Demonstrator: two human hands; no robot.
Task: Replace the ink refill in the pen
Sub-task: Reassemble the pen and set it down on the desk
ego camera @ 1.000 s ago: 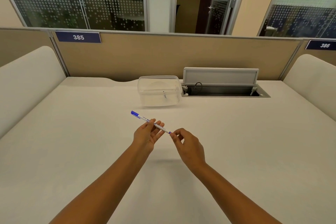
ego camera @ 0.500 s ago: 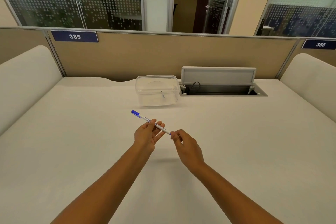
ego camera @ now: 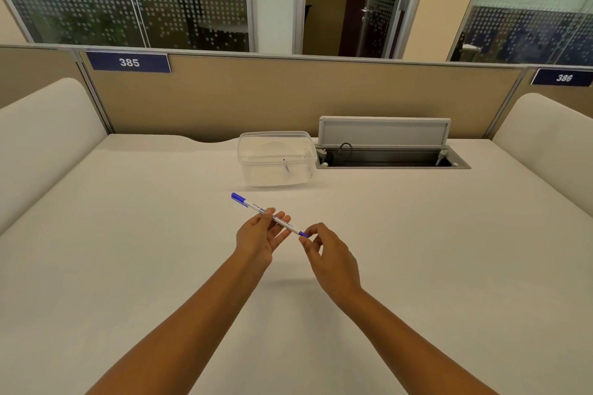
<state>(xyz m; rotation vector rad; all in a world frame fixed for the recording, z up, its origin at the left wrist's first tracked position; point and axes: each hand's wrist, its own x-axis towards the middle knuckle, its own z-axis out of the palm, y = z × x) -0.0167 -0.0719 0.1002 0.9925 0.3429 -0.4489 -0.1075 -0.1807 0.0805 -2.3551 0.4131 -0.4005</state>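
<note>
A white pen (ego camera: pixel 253 206) with a blue cap at its far left end and a blue tip piece at its near right end is held above the middle of the desk, slanting from upper left to lower right. My left hand (ego camera: pixel 260 236) grips the pen's barrel between thumb and fingers, palm up. My right hand (ego camera: pixel 327 253) pinches the blue tip end with thumb and forefinger. Whether the tip piece is loosened I cannot tell.
A clear plastic box (ego camera: pixel 276 158) with a small item inside stands behind the hands. To its right an open cable hatch (ego camera: pixel 388 151) with a raised grey lid is set into the white desk (ego camera: pixel 128 234). Beige partitions and padded side panels enclose the desk.
Both hands and the pen stay almost where they were. The fingers of my right hand have shifted slightly on the blue tip end.
</note>
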